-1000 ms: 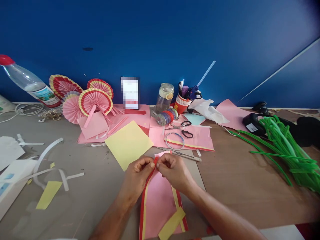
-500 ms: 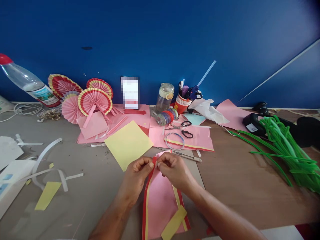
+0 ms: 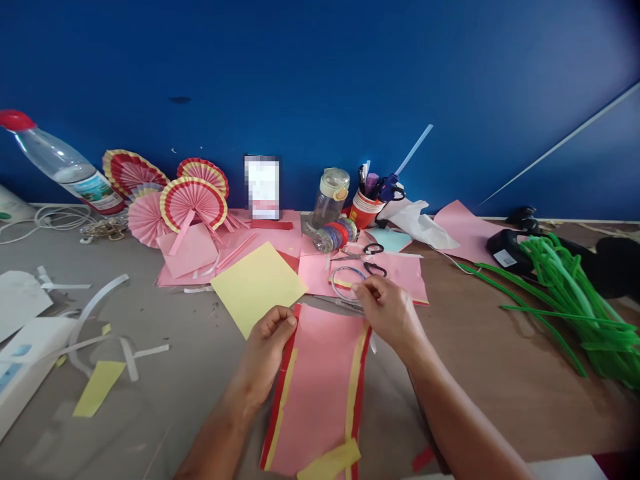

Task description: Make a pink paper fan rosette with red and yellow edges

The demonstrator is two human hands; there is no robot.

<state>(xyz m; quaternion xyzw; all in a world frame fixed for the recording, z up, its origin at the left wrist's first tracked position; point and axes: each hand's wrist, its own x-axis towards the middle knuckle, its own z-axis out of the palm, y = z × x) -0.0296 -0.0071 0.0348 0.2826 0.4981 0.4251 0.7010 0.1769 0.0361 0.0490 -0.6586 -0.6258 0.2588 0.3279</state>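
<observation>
Head view: pinching the pink paper strip [image 3: 323, 387] by its top left corner with the left hand [image 3: 270, 343], low and central on the table [image 3: 200, 380], near the yellow square [image 3: 260, 283]; up at the thin ring [image 3: 333, 283] with the right hand [image 3: 387, 310], impossible to tell whether grasping anything.

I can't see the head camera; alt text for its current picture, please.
The left hand pinches the upper left edge of a pink paper sheet trimmed in red and yellow; the right hand is beside a thin ring, contact unclear. Pleated paper fans stand behind, left; green stems lie right.
</observation>
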